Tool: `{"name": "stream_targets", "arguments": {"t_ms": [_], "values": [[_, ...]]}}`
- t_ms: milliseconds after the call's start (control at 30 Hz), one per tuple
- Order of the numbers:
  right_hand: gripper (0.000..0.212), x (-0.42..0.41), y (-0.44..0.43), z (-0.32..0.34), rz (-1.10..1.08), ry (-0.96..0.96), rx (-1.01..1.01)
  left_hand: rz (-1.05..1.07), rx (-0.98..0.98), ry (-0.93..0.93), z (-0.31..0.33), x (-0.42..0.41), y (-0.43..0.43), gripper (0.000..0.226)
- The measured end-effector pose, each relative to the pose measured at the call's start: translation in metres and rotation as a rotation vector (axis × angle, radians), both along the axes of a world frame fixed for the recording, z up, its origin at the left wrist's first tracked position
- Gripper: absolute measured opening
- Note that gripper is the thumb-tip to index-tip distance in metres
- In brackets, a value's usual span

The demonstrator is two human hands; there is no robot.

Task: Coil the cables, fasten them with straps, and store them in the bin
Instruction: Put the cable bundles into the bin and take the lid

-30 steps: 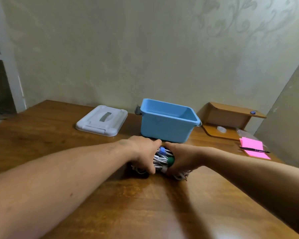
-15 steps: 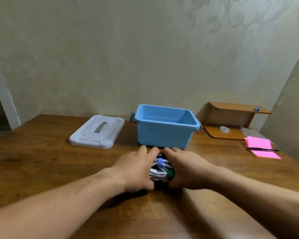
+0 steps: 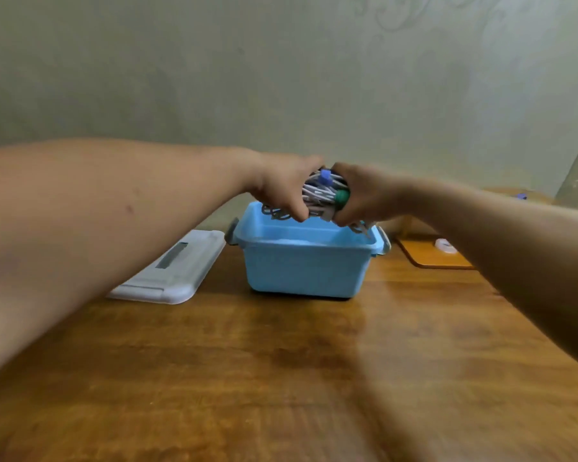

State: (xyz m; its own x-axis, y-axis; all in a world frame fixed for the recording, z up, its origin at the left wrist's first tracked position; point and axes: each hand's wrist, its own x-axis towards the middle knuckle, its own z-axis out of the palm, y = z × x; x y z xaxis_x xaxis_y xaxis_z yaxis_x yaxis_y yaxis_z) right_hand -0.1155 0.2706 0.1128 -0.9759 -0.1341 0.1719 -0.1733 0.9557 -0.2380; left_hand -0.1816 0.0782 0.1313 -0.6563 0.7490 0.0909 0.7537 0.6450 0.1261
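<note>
White and grey cables (image 3: 319, 198), bunched into one thick bundle, sit clamped between our two hands above the open blue bin (image 3: 304, 271). Our left hand (image 3: 281, 190) curls round the bundle's left side, fingers and thumb bent tight over the cords. Our right hand (image 3: 364, 198) grips the right side the same way, its fingers curled and pressed close together. The two hands nearly meet over the top. We hold the bundle in the air over the far part of the bin, and a few loose loops hang down towards the inside; whether they touch the rim we cannot tell. A blue strap (image 3: 324, 177) shows on top of the bundle and a green strap (image 3: 342, 196) by our right thumb. The bin stands on a brown polished wooden table (image 3: 281, 378), with its pale grey lid (image 3: 177, 271) lying flat just to the left. At the right rests a small wooden stand (image 3: 427, 260) with a roll of tape (image 3: 445, 245) on it. Behind rises a pale greenish wall (image 3: 214, 78) with a faint scroll pattern, and the whole view is slightly blurred
</note>
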Motion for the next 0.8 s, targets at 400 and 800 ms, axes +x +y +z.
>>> {"name": "stream_targets", "arguments": {"t_ms": [400, 800], "values": [[0.062, -0.07, -0.008, -0.066, 0.03, -0.459, 0.383, 0.138, -0.324, -0.254, -0.086, -0.05, 0.01, 0.052], [0.071, -0.077, -0.015, -0.062, -0.051, -0.632, 0.441, 0.191, -0.447, -0.333, -0.09, -0.051, 0.016, 0.063]]}}
